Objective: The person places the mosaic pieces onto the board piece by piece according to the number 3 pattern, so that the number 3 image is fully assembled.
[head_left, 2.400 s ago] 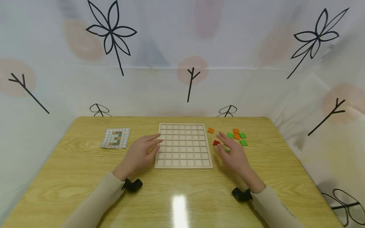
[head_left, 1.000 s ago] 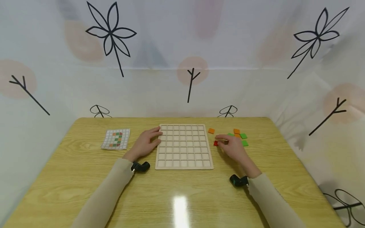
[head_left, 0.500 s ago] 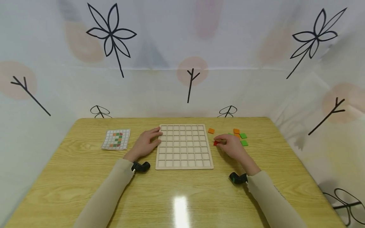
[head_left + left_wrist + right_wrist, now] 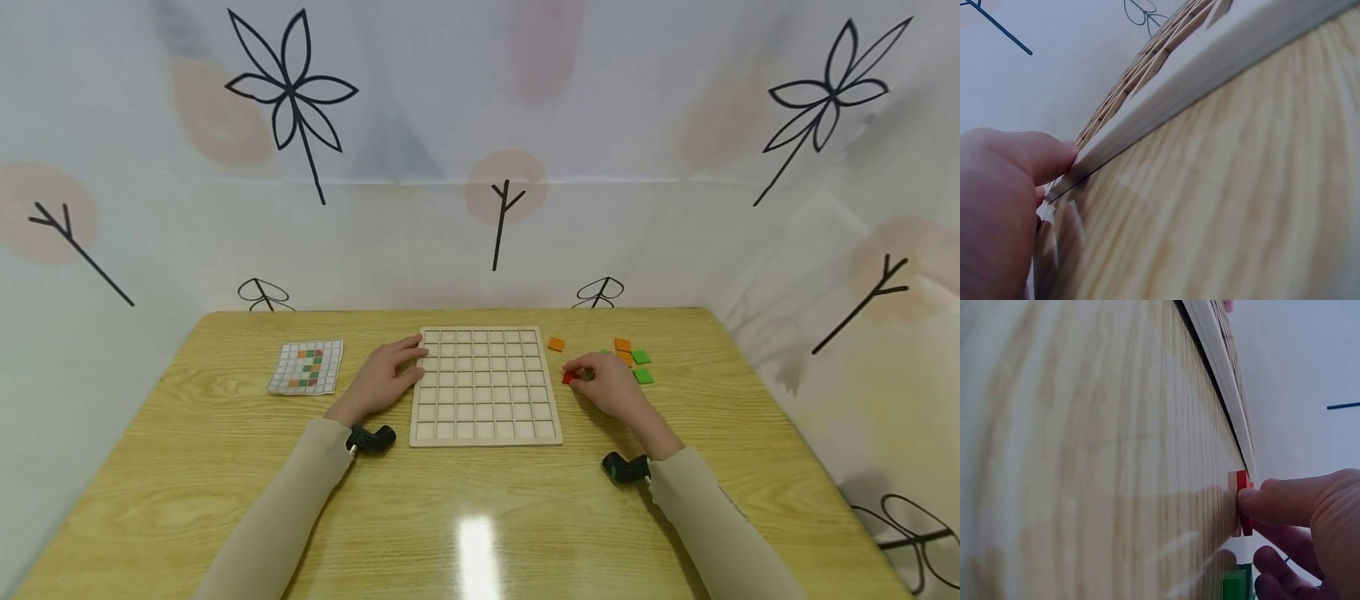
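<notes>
Just right of the pale wooden grid board (image 4: pixel 484 385), the right hand (image 4: pixel 609 389) pinches a small red square tile (image 4: pixel 569 377) lying flat on the bench (image 4: pixel 480 517); the left hand (image 4: pixel 380 379) rests open-fingered against the board's left edge.

The right hand (image 4: pixel 609 388) hides part of the red tile (image 4: pixel 568 377)

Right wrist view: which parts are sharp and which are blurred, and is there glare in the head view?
Right wrist view: the red tile and fingertips are fairly sharp, the near table blurred. Head view: a white glare patch on the table front.
</notes>
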Available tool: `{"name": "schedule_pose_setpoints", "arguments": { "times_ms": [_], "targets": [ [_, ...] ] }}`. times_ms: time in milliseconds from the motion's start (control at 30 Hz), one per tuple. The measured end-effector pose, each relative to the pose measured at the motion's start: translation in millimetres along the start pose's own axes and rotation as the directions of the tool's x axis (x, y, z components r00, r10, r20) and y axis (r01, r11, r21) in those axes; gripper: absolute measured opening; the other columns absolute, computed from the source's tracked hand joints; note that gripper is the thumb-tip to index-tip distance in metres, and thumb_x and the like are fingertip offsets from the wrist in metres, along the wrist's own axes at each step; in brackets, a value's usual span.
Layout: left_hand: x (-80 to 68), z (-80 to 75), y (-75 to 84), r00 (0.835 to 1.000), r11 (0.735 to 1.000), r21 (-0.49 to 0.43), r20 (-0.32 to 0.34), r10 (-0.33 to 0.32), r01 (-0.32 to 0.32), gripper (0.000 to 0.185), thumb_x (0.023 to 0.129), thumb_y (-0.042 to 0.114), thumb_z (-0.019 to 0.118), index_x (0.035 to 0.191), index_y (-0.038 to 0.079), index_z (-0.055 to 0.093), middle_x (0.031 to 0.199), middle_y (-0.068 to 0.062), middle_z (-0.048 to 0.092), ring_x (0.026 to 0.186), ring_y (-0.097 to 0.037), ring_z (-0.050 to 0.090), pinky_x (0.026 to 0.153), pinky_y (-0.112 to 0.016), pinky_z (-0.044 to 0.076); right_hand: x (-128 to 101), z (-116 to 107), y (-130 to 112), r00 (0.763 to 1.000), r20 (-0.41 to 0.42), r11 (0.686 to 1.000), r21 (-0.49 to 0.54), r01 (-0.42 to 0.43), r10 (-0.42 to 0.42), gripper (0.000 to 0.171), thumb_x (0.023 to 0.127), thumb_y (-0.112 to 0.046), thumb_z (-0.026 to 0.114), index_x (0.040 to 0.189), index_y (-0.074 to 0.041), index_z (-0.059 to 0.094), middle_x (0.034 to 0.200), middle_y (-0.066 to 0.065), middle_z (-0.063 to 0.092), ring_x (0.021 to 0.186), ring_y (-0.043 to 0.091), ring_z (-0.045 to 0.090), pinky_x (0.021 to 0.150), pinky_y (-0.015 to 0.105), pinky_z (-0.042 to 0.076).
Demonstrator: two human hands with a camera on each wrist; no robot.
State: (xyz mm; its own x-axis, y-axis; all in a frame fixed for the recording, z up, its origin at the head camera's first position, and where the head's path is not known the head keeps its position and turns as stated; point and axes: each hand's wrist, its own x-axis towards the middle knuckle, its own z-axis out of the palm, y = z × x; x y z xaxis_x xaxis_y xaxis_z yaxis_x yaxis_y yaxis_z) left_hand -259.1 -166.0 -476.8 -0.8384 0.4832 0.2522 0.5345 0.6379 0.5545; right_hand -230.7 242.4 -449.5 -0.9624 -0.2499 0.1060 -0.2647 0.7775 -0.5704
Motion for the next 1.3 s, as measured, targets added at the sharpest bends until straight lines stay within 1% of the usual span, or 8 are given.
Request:
{"name": "schedule_pose_setpoints", "arguments": {
  "times_ms": [133,267,567,767,867,1033,1133,1300],
  "targets": [
    [-0.1,0.0,-0.7,1.000,1.000,-0.013,0.002,0.000,0.000,0.042,0.102,0.023,0.060,0.140,0.005,0.058,0.156,-0.012,0.039,0.141,-0.037,0.037,0.114,-0.058,0.025,2.5,-0.1,0.0,1.000,0.005,0.999,-0.038,0.022,-0.022,0.027,0.089,-0.005,0.075,0.115,-0.004,0.074,0.110,0.013,0.068,0.094,0.028,0.062,0.079,0.046,0.053],
    [0.7,0.7,-2.9,1.000,1.000,-0.028,0.006,-0.001,0.001,0.042,0.102,0.024,0.060,0.139,0.006,0.059,0.156,-0.012,0.039,0.141,-0.037,0.037,0.114,-0.059,0.026,5.2,-0.2,-0.9,0.999,0.012,0.997,-0.072,0.035,-0.034,0.025,0.088,-0.005,0.075,0.113,-0.005,0.075,0.101,0.010,0.064,0.087,0.025,0.058,0.075,0.042,0.051],
    [4.8,0.5,-5.9,1.000,0.997,-0.068,0.026,-0.018,0.020,0.040,0.102,0.024,0.060,0.139,0.009,0.060,0.157,-0.010,0.038,0.142,-0.034,0.035,0.114,-0.056,0.028,7.9,-0.8,0.4,0.999,0.031,0.999,-0.035,0.006,-0.005,0.013,0.088,-0.003,0.074,0.100,-0.008,0.075,0.099,0.007,0.060,0.088,0.025,0.059,0.075,0.041,0.052],
    [5.2,-2.0,-4.7,0.998,0.991,-0.130,0.042,-0.039,0.044,0.039,0.101,0.022,0.062,0.138,0.009,0.061,0.157,-0.010,0.038,0.143,-0.034,0.034,0.114,-0.056,0.028,6.8,-0.8,2.9,0.999,0.044,1.000,-0.004,-0.003,0.004,0.011,0.090,-0.005,0.073,0.100,-0.009,0.073,0.103,0.008,0.066,0.088,0.024,0.062,0.072,0.040,0.053],
    [5.4,-2.7,-4.4,0.998,0.991,-0.131,0.043,-0.034,0.040,0.039,0.100,0.021,0.063,0.137,0.008,0.062,0.157,-0.010,0.038,0.142,-0.035,0.035,0.114,-0.057,0.029,6.8,-1.2,2.1,1.000,0.028,1.000,-0.008,0.001,0.000,0.017,0.091,-0.005,0.072,0.108,-0.008,0.073,0.105,0.009,0.066,0.091,0.026,0.062,0.075,0.042,0.054],
    [5.6,-3.2,-4.1,0.999,0.991,-0.129,0.041,-0.027,0.032,0.038,0.100,0.020,0.063,0.135,0.007,0.063,0.156,-0.011,0.039,0.142,-0.035,0.036,0.113,-0.057,0.030,8.8,-1.0,-1.2,0.999,-0.018,0.998,-0.045,0.048,-0.049,0.025,0.093,-0.003,0.068,0.118,-0.004,0.073,0.102,0.012,0.061,0.091,0.028,0.059,0.078,0.046,0.053],
    [5.0,-3.8,-3.8,0.999,0.991,-0.129,0.039,-0.026,0.031,0.038,0.099,0.019,0.064,0.135,0.006,0.063,0.156,-0.012,0.039,0.142,-0.036,0.036,0.113,-0.057,0.029,10.7,0.6,-5.3,0.997,-0.039,0.998,-0.034,0.059,-0.061,0.023,0.093,-0.003,0.068,0.116,-0.003,0.073,0.100,0.013,0.060,0.090,0.029,0.059,0.079,0.047,0.053],
    [3.6,-4.2,-4.2,0.999,0.992,-0.123,0.035,-0.026,0.030,0.039,0.099,0.020,0.064,0.135,0.006,0.063,0.156,-0.012,0.038,0.142,-0.037,0.035,0.113,-0.058,0.029,15.6,7.6,-13.0,0.997,-0.064,0.996,0.063,0.056,-0.052,0.015,0.093,-0.005,0.069,0.108,0.000,0.072,0.102,0.015,0.063,0.092,0.032,0.062,0.079,0.046,0.054]
  ]
}}
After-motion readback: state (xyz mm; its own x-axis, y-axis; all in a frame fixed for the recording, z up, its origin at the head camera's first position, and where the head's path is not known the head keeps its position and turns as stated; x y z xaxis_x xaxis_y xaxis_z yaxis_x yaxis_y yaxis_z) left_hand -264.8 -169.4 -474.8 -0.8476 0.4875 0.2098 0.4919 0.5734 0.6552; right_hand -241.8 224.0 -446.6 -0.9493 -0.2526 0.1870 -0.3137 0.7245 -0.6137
